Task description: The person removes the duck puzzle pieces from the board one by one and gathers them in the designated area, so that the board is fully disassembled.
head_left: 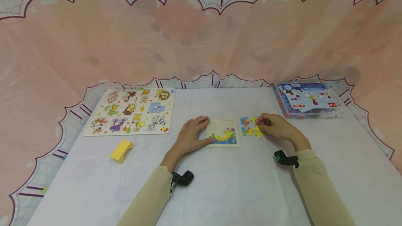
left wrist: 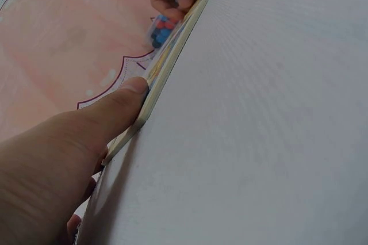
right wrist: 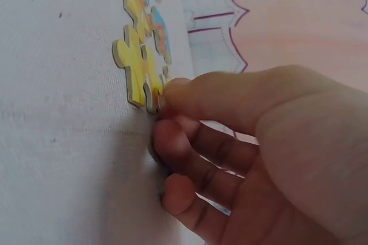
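A small square puzzle board (head_left: 222, 123) with a pale wooden frame lies in the middle of the table, its lower part filled with blue and yellow picture pieces. My left hand (head_left: 190, 135) rests at its left side, thumb on the lower left and fingers extended to the upper left corner. Just right of the board lie several loose jigsaw pieces (head_left: 249, 132), mostly yellow and blue. My right hand (head_left: 279, 126) pinches a yellow piece (right wrist: 152, 81) at the near end of that group in the right wrist view; the index fingertip is hidden there.
A larger animal puzzle board (head_left: 133, 112) lies at the back left. Nearer sits a yellow arch block (head_left: 121, 151). At the back right stands a clear plastic box (head_left: 309, 100) with coloured parts inside. A patterned cloth (head_left: 201, 44) hangs behind the table.
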The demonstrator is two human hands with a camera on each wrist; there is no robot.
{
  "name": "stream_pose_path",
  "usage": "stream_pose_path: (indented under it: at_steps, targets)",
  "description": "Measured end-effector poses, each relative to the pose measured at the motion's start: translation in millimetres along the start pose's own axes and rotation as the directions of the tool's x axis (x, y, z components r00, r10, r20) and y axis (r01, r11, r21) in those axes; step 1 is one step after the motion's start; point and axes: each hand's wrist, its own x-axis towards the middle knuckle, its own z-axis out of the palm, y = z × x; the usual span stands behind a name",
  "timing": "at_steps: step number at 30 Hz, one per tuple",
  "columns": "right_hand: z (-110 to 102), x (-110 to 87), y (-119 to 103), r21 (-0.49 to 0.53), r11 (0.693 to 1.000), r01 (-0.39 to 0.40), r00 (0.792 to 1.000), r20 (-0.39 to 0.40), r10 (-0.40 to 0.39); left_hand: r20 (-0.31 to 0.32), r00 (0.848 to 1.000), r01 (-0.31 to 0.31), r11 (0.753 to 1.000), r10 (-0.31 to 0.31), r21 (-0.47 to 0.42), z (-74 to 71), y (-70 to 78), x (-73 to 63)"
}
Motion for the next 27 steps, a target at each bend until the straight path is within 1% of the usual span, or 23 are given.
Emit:
stream_pose_path:
  at_steps: [5, 8, 14, 18, 22, 24, 27]
  targets:
    - [3.6, 1.7, -5.6, -0.029, 1.0, 0.011, 0.999, -0.044, -0.012, -0.004, 1.0, -0.003, 1.0, 0.003, 0.002, 0.8, -0.9, 0.2]
    - [8.7, 4.3, -12.2, -0.024, 0.999, 0.037, 0.997, -0.063, -0.039, -0.001, 1.0, 0.002, 1.0, -0.002, 0.004, 0.7, -1.0, -0.2]
    - [22.9, 10.8, -24.3, -0.031, 0.993, 0.111, 0.991, -0.071, -0.112, -0.007, 1.0, 0.0, 1.0, 0.0, 0.002, 0.5, -0.9, -0.5]
    - [32.2, 13.0, -31.5, -0.063, 0.984, 0.164, 0.982, -0.083, -0.169, -0.015, 1.0, -0.008, 1.0, 0.008, -0.002, 1.2, -1.0, -0.6]
    - [39.5, 13.9, -38.4, -0.095, 0.971, 0.217, 0.971, -0.084, -0.225, -0.009, 1.0, -0.001, 1.0, 0.001, -0.005, 1.8, -1.3, -0.5]
    - [42.7, 14.4, -41.9, -0.102, 0.969, 0.225, 0.97, -0.073, -0.233, -0.008, 1.0, 0.0, 1.0, 0.0, -0.004, 2.1, -1.5, -0.1]
    - [46.7, 14.5, -46.9, -0.108, 0.973, 0.203, 0.977, -0.045, -0.208, -0.008, 1.0, -0.002, 1.0, 0.002, -0.001, 2.4, -1.7, 0.6]
